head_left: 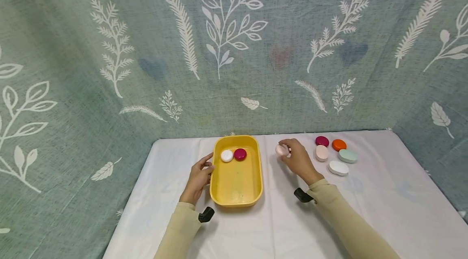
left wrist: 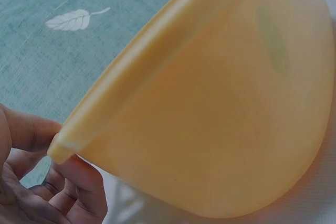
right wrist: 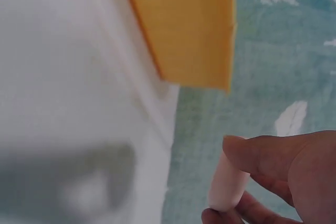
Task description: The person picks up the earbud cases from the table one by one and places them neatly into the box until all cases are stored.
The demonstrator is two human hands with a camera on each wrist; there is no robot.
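Observation:
A yellow plastic tray (head_left: 237,186) stands on the white-covered table. Inside it, near the far end, lie a white round soap (head_left: 226,156) and a dark red soap (head_left: 240,154), side by side. My left hand (head_left: 197,178) pinches the tray's left rim between thumb and fingers, as the left wrist view shows. To the right of the tray, my right hand (head_left: 297,159) holds a pale pink soap (right wrist: 228,182) between thumb and fingertips, above the table. Part of that soap is hidden by the fingers.
Right of the right hand lie several more soaps: a dark red one (head_left: 322,141), an orange one (head_left: 339,145), a pink one (head_left: 321,153), a pale green oval (head_left: 347,156) and a white oval (head_left: 338,168). A green leaf-patterned cloth (head_left: 226,100) hangs behind the table.

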